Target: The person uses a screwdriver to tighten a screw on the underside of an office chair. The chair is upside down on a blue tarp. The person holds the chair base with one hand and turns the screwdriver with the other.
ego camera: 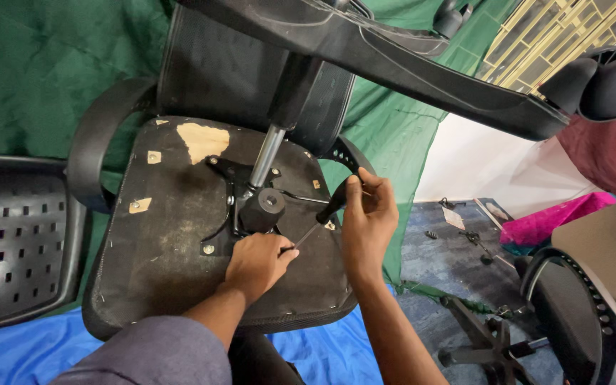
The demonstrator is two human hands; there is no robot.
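Green cloth backdrop, upturned black office chair seat [165, 235]. Right hand [368, 214] grips black-handled screwdriver [331, 208]; left hand [254, 260] closed, steadying shaft. Risk: tip slips off screw, jabs left hand.

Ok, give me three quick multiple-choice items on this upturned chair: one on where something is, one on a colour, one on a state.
1. Where does the left hand rest?
A. On the underside of the seat, beside the tilt mechanism
B. On a caster wheel
C. On the floor

2. What colour is the sheet under the chair?
A. Red
B. Blue
C. Yellow

3. What is the state of the right hand?
A. Open and empty
B. Flat on the seat
C. Closed on the black handle of a screwdriver

Key:
1 A, the hand lies on the seat bottom next to the mechanism, at the tool's tip.
2 B, blue shows below the seat edge.
3 C, the fingers wrap the handle, and the thin shaft runs down toward the left hand.
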